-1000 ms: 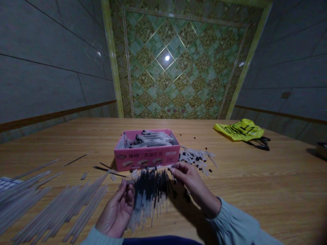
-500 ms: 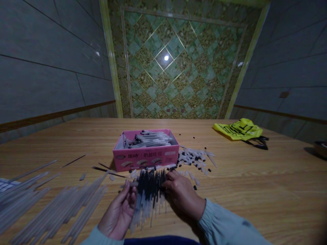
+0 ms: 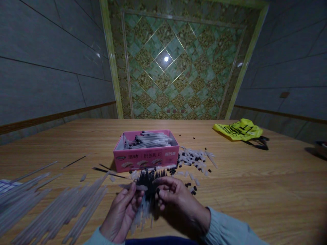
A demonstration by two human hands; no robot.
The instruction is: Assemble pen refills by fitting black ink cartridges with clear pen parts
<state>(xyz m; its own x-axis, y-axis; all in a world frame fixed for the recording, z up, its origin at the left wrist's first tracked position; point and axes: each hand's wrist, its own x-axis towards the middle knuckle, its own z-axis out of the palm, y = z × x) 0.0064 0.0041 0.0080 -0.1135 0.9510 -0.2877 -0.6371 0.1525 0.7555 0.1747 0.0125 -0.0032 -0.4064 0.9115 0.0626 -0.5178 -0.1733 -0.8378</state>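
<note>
Between my hands lies a bundle of thin rods (image 3: 146,206), dark at the far end and whitish toward me. My left hand (image 3: 122,209) pinches a short translucent tube (image 3: 139,187) between thumb and fingers, just over the bundle's left side. At the bundle's right side, my right hand (image 3: 176,197) holds a small black piece (image 3: 157,191) between thumb and index finger. Just beyond the bundle stands a pink open box (image 3: 146,160), filled with whitish sticks with dark ends (image 3: 152,139).
Small white and black pieces (image 3: 194,158) are scattered right of the box. Long translucent tubes (image 3: 61,211) and a few dark rods (image 3: 74,161) lie at the left. A yellow bag (image 3: 240,130) rests at the back right of the wooden table (image 3: 255,173).
My right hand has lifted off the table and moved toward my left hand, with a black piece at its fingertips. More black pieces show on the table where it was. The left hand has shifted slightly right.
</note>
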